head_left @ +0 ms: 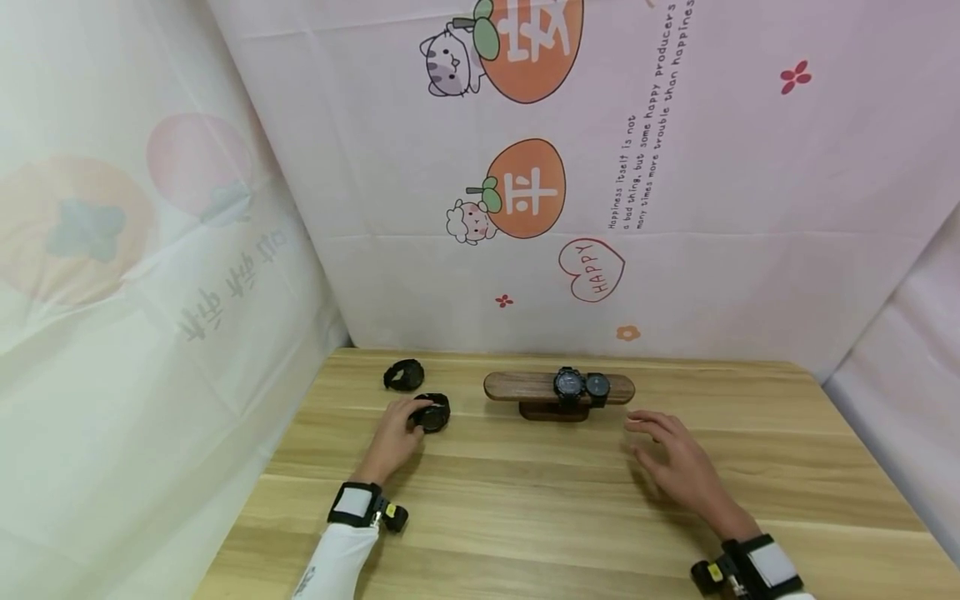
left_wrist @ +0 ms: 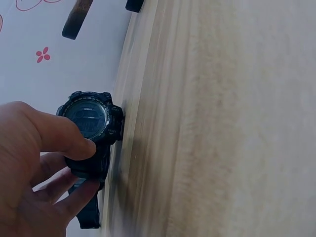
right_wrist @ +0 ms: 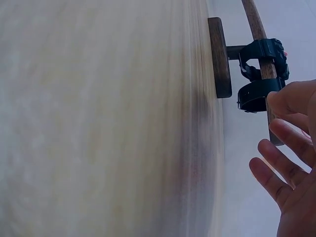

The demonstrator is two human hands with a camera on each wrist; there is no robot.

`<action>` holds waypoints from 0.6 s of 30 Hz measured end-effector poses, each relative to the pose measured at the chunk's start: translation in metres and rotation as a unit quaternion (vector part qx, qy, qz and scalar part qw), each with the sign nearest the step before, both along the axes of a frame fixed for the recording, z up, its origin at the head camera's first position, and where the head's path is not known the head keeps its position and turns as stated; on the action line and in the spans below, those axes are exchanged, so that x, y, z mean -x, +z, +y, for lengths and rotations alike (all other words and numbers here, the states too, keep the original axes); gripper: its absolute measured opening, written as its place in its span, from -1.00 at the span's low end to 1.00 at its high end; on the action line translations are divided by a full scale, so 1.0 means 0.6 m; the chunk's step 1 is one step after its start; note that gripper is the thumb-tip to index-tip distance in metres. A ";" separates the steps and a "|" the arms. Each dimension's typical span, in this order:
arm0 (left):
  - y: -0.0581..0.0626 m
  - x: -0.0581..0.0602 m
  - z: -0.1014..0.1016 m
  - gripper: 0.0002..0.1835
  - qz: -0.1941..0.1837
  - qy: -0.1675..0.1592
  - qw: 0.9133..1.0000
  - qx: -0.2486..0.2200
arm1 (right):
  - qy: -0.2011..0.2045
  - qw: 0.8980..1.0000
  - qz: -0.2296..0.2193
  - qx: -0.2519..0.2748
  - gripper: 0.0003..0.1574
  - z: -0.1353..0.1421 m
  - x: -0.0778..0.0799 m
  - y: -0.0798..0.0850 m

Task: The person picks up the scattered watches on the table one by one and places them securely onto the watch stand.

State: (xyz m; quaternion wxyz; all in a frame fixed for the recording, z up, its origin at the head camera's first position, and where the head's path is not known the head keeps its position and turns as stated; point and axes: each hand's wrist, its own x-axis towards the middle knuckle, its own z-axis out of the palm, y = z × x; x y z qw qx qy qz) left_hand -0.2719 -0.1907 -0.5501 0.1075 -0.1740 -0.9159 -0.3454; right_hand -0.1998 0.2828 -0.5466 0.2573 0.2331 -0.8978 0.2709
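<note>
At the left of the table my left hand [head_left: 395, 433] grips a black digital wristwatch [head_left: 432, 415]. In the left wrist view the thumb lies on the strap just beside the watch face [left_wrist: 90, 118], with other fingers on the strap's far side. Behind it lies another black watch [head_left: 405, 375]. My right hand [head_left: 678, 467] hovers off the right end of a dark wooden watch stand [head_left: 521, 386], fingers spread and holding nothing. Two black watches, a larger one [head_left: 569, 385] and a smaller one [head_left: 597, 387], are strapped side by side around the stand's bar, right of its middle.
The light wood-grain table [head_left: 510, 517] ends at a printed white cloth [head_left: 420, 283] hanging behind it. More white cloth [head_left: 150, 400] hangs along the left side, and pale cloth [head_left: 911, 358] along the right. The stand's base [right_wrist: 220, 58] rests near the table's back edge.
</note>
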 end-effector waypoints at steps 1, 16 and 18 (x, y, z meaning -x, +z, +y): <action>0.000 0.000 0.001 -0.47 0.002 -0.001 1.000 0.001 | 0.001 1.000 -0.001 0.000 -0.46 0.000 0.000 0.000; -0.001 -0.007 0.022 -0.47 0.016 -0.014 1.000 0.013 | 0.004 1.000 -0.006 0.004 -0.53 0.000 -0.005 -0.003; -0.003 -0.007 0.026 -0.47 0.018 -0.016 1.000 0.013 | 0.006 1.000 -0.004 0.004 -0.53 0.000 -0.004 -0.004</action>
